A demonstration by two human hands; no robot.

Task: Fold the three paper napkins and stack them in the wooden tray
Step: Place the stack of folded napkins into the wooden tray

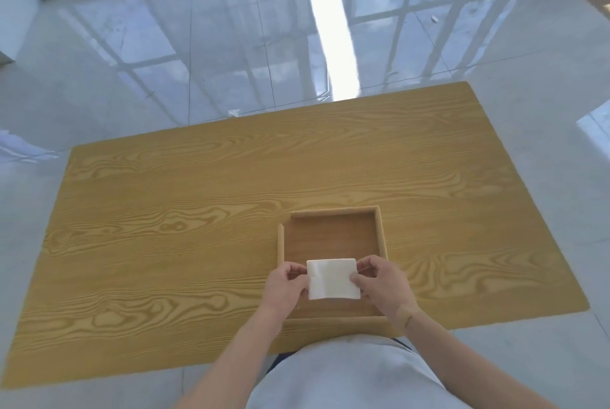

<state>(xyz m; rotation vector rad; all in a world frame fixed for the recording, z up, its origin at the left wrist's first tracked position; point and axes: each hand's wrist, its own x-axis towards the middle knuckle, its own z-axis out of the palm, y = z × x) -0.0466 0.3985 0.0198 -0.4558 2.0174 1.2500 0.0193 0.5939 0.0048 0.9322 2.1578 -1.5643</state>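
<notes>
I see both hands, left hand [286, 286] and right hand [383, 283], pinching a folded white napkin [332, 278] over the wooden tray's [381, 237] near half.

I hold a white folded paper napkin [332, 278] — a neat, roughly square pad with a soft crease down its left part — over the near half of the wooden tray [381, 237]. My left hand [286, 283] pinches its left edge and my right hand [379, 280] its right edge. The tray is square, shallow and light brown, its low walls framing a darker floor — it sits flat on the tabletop just before me.
</notes>
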